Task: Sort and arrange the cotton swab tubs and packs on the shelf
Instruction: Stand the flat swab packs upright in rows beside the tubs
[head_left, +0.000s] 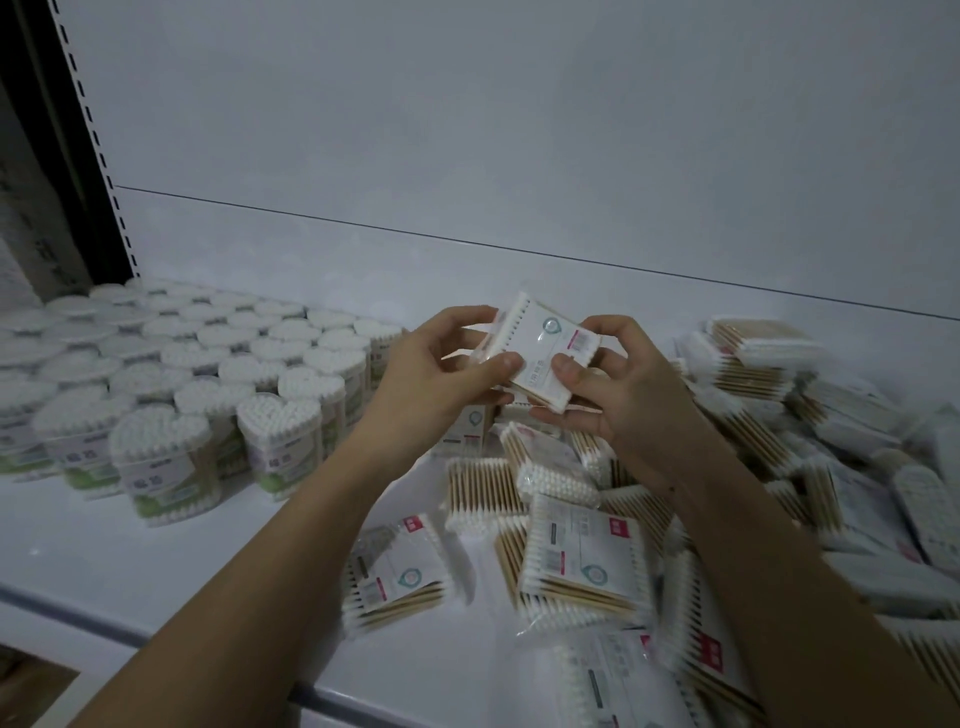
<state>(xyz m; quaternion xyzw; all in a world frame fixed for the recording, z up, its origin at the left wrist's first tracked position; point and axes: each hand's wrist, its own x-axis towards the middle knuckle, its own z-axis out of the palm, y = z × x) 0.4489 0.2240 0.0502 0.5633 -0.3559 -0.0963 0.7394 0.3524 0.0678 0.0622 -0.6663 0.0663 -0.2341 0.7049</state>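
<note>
White shelf (156, 561) carries ranked tubs (208, 374) left, jumbled packs (582, 551) right. Left hand (441, 369) and right hand (608, 395) both pinch a pack (550, 358) above the heap; best squared before stacking.

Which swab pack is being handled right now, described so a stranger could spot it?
Look at the white shelf, tubs standing on its left, loose packs heaped on its right. Above the heap, the left hand and right hand meet. The held pack is the only one lifted off the pile.
</note>
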